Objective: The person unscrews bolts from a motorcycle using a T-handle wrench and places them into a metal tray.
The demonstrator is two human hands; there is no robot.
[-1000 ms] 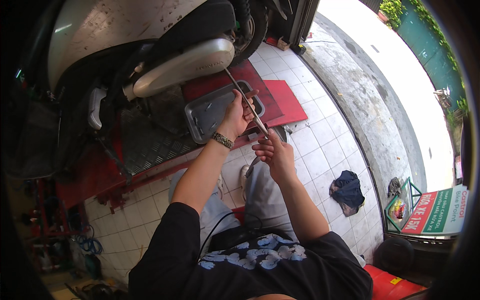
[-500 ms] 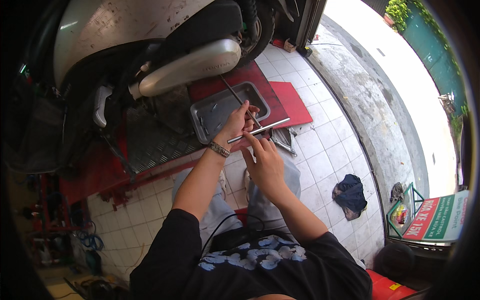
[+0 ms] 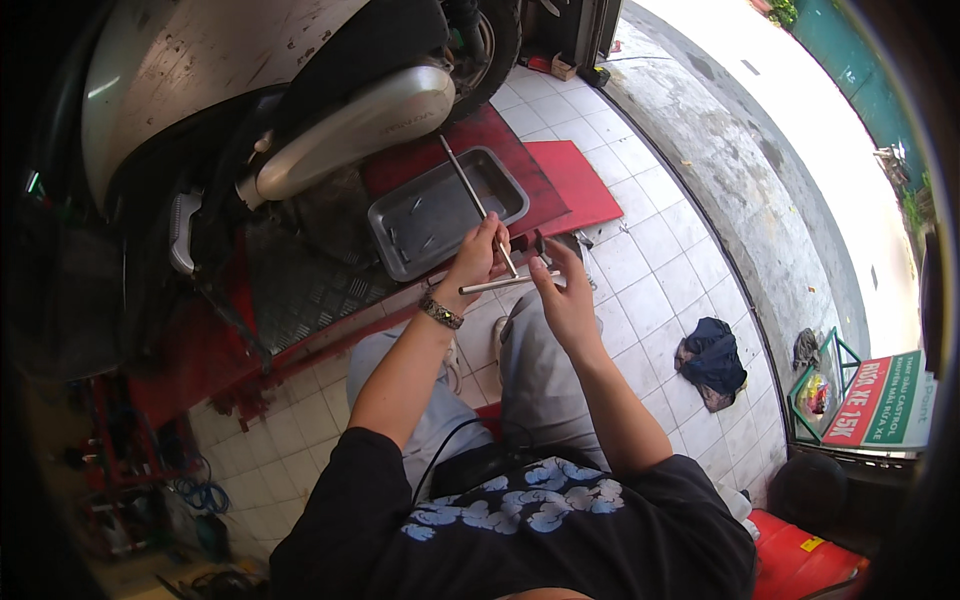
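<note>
A long metal T-handle wrench point(image 3: 464, 181) slants away from me, its far tip near the lower edge of the scooter's silver side cover point(image 3: 385, 120). Whether the tip touches anything, I cannot tell. My left hand point(image 3: 478, 255) is closed loosely round the shaft, just beyond the crossbar. At the crossbar's right end is my right hand point(image 3: 568, 305), its thumb over the bar and its fingers bent behind. Below the shaft, a grey metal tray point(image 3: 385, 240) rests on the red lift platform, with several small bolts point(image 3: 428, 243) in it.
The scooter point(image 3: 220, 80) stands on the red lift platform point(image 3: 530, 195) ahead and to the left. A dark cloth point(image 3: 713, 358) lies on the white tiled floor at the right. A sign on a green frame point(image 3: 880, 400) stands by the doorway edge. Blue hose point(image 3: 203, 495) coils at lower left.
The crossbar has turned, and my right hand has moved slightly right, its thumb now over the bar's right end. My left hand stays round the shaft. The whole view has shifted a little.
</note>
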